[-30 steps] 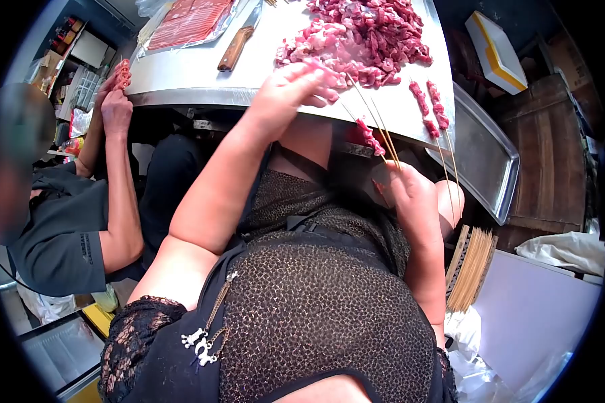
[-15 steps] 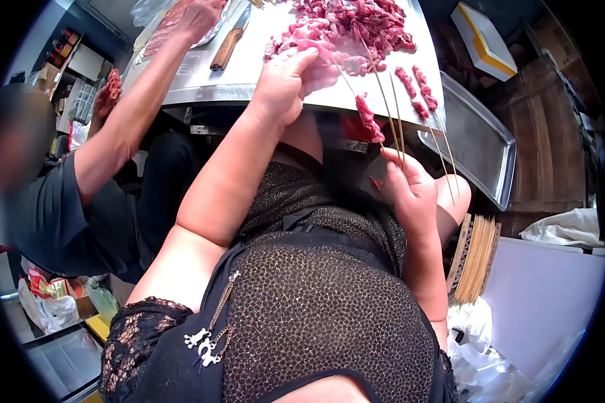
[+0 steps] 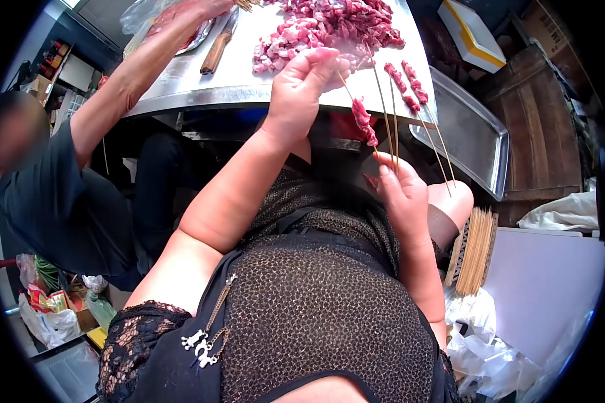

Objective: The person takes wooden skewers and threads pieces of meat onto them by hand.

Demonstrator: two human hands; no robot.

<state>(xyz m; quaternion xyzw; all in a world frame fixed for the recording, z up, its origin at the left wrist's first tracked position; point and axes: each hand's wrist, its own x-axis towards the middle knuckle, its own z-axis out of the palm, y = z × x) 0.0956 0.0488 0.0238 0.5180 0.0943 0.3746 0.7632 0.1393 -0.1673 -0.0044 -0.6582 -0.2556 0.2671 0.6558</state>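
Right-hand grip: the right hand (image 3: 405,193) is grasping the loaded meat skewer (image 3: 363,122) and two bare bamboo skewers (image 3: 395,127) by their lower ends.
Left-hand grip: the left hand (image 3: 299,94) is pinching a meat piece (image 3: 326,54) at the tip.
Loaded skewer: lying right of upper centre, slanting, pointing up and left.
Bare skewers: running steeply upward.
Change: left fingers, spread a second ago, are now pressing together; the co-worker's arm (image 3: 131,84) is now reaching toward upper left.

The skewered meat (image 3: 363,122) is deep pink, the raw meat pile (image 3: 343,27) red mottled with white, the bundled bamboo skewers (image 3: 476,252) tan, the knife handle (image 3: 216,54) brown, the top (image 3: 323,295) black with dense gold speckles.
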